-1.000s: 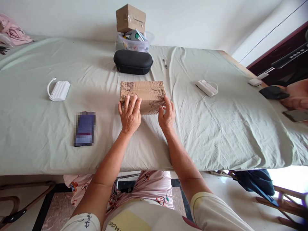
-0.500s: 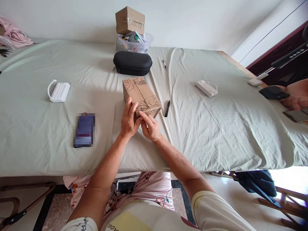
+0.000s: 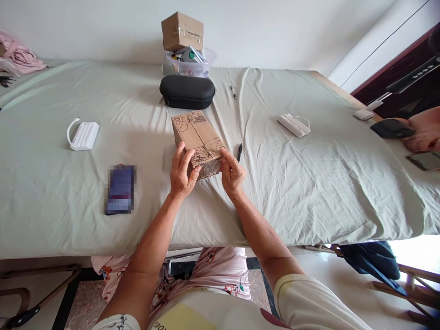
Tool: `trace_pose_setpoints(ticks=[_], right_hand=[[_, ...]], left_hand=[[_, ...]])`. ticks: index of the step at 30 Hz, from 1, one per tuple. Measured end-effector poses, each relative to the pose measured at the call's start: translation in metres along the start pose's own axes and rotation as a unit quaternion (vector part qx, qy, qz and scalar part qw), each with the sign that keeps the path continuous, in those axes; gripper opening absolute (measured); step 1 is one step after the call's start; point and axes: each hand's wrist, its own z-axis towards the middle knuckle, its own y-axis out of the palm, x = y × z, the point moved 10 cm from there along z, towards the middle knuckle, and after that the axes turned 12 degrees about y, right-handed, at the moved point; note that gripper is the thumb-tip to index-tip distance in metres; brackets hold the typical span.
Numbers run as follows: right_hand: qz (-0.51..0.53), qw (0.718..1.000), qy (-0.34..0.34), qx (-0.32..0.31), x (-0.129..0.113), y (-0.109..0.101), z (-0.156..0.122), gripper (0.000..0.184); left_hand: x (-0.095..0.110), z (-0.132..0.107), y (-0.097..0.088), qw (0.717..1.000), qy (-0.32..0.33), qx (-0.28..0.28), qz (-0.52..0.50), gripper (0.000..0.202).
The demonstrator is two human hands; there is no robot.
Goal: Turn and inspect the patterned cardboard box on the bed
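Note:
A brown cardboard box (image 3: 196, 133) with black scribbled swirls and a tape seam lies lengthwise on the pale green sheet (image 3: 309, 183), its near end toward me. My left hand (image 3: 181, 174) grips the near left corner, fingers up on the box's side. My right hand (image 3: 232, 173) holds the near right corner, thumb and fingertips pinching the edge. A black marker (image 3: 239, 152) lies on the sheet just right of the box, beside my right hand.
A black oval case (image 3: 187, 91) sits behind the box, then a plastic tub (image 3: 188, 64) topped by a small carton (image 3: 182, 31). A phone (image 3: 119, 189) and white pouches (image 3: 82, 135) (image 3: 294, 125) lie around. Another person's hand (image 3: 424, 130) rests far right.
The box was turned from crosswise to lengthwise, uncovering the black marker. My right hand moved from the box's near middle to its near right corner; the left stayed on the near left.

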Motion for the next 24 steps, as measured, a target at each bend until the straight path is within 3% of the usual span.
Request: trace_pose_setpoints(ticks=[11,20,24], right_hand=[[-0.002,0.999,0.034,0.028,0.003,-0.008,0.001,0.049],[-0.013,0.998,0.057,-0.011,0.014,0.003,0.002,0.047],[-0.018,0.997,0.062,-0.044,0.016,0.01,0.003,0.046]], left_hand=[[-0.001,0.003,-0.01,1.0,-0.007,0.017,0.012,0.057],[-0.01,-0.004,-0.016,0.998,-0.047,0.031,-0.011,0.058],[-0.015,-0.006,-0.023,0.994,-0.067,0.079,-0.023,0.06]])
